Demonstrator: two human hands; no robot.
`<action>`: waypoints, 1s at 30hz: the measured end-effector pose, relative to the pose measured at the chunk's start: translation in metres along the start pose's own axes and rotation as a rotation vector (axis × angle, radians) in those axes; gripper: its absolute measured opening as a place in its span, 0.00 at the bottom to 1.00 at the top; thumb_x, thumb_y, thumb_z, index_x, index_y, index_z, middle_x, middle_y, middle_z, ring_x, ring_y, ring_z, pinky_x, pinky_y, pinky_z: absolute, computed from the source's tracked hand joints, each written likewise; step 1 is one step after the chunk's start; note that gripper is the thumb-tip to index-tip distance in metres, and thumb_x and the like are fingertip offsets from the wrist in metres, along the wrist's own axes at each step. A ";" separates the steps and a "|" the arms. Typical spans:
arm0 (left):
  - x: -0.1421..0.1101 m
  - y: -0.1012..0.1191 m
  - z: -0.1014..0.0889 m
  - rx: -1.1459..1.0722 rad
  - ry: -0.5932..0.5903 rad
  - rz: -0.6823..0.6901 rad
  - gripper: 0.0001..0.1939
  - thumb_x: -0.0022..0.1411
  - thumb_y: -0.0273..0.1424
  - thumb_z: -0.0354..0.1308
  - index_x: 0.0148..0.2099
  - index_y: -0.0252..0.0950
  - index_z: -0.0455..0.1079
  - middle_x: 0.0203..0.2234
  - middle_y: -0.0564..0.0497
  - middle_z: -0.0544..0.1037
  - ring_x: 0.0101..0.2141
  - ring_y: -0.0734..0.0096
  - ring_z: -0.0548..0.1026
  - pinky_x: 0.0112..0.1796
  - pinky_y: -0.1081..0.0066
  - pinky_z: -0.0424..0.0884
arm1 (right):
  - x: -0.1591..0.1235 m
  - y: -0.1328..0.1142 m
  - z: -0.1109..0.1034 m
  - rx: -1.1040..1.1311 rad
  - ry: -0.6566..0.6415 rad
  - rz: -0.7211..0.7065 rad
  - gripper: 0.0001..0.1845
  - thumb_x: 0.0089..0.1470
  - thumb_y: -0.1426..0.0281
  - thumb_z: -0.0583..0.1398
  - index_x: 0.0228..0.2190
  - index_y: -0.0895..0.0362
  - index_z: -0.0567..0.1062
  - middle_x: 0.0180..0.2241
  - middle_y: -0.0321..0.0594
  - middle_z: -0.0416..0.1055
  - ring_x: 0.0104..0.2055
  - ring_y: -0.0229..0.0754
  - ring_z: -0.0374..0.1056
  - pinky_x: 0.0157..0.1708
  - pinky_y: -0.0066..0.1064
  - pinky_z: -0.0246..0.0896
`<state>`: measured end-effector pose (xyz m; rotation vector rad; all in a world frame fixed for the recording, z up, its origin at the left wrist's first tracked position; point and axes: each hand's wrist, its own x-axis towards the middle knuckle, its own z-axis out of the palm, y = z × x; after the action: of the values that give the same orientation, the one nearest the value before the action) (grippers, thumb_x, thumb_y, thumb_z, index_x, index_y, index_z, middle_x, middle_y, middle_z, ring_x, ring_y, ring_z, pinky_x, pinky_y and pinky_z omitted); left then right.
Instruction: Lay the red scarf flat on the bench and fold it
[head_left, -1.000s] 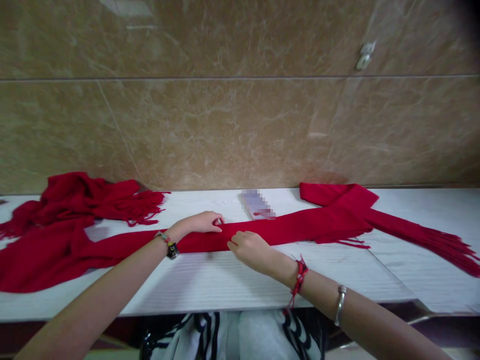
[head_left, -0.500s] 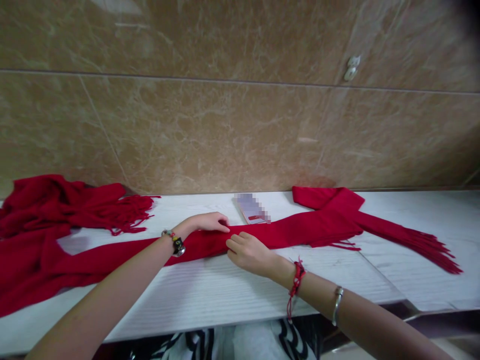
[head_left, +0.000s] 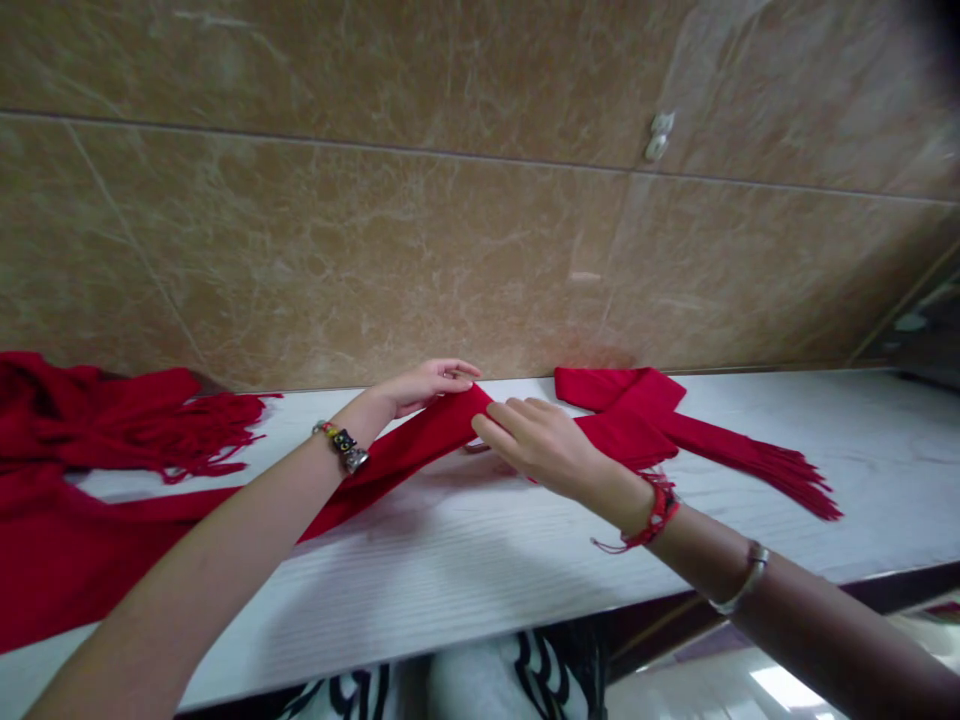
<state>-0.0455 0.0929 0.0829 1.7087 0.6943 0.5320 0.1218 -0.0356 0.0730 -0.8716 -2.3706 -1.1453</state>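
Note:
A long red scarf (head_left: 412, 445) runs across the white table from the left, its middle part lifted off the surface between my hands. Thumb and fingers of my left hand (head_left: 431, 385) pinch the scarf's raised far edge. My right hand (head_left: 536, 445) grips the scarf just to the right, its fingers curled and partly hiding the cloth. Beyond my right hand lies folded red cloth (head_left: 630, 420), with a fringed end (head_left: 780, 475) pointing right. Whether this is one scarf with the lifted part is hidden behind my hand.
A bunched red fabric heap (head_left: 97, 420) with fringe lies at the left of the white table (head_left: 420, 590). A brown marble wall (head_left: 390, 250) rises right behind the table, with a small white hook (head_left: 660, 137) on it.
Both hands have raised the scarf's middle from the table and moved slightly farther back. The phone-like slab seen behind the scarf is now mostly covered. The view has turned a little to the right.

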 end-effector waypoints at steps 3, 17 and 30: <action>0.028 0.031 0.022 -0.060 0.005 0.080 0.17 0.50 0.28 0.62 0.45 0.35 0.68 0.35 0.50 0.74 0.31 0.76 0.71 0.34 0.73 0.65 | -0.014 0.036 -0.022 -0.147 -0.001 0.027 0.14 0.59 0.77 0.47 0.30 0.59 0.70 0.25 0.38 0.67 0.26 0.37 0.58 0.25 0.30 0.47; 0.165 0.050 0.166 0.485 -0.137 0.256 0.19 0.57 0.26 0.52 0.51 0.28 0.63 0.46 0.41 0.71 0.44 0.65 0.69 0.44 0.68 0.64 | -0.166 0.122 -0.023 -0.151 -0.468 0.229 0.12 0.56 0.79 0.50 0.34 0.59 0.72 0.31 0.43 0.68 0.31 0.40 0.63 0.29 0.30 0.56; 0.013 -0.052 0.147 1.407 0.126 0.159 0.37 0.54 0.29 0.55 0.64 0.36 0.45 0.60 0.38 0.51 0.57 0.54 0.56 0.52 0.60 0.58 | -0.201 0.108 0.013 0.046 -0.543 0.436 0.12 0.54 0.81 0.49 0.34 0.60 0.70 0.34 0.43 0.68 0.31 0.37 0.65 0.26 0.25 0.55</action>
<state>0.0535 0.0068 -0.0029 3.0639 1.1549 0.2134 0.3424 -0.0487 0.0141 -1.7555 -2.3917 -0.7377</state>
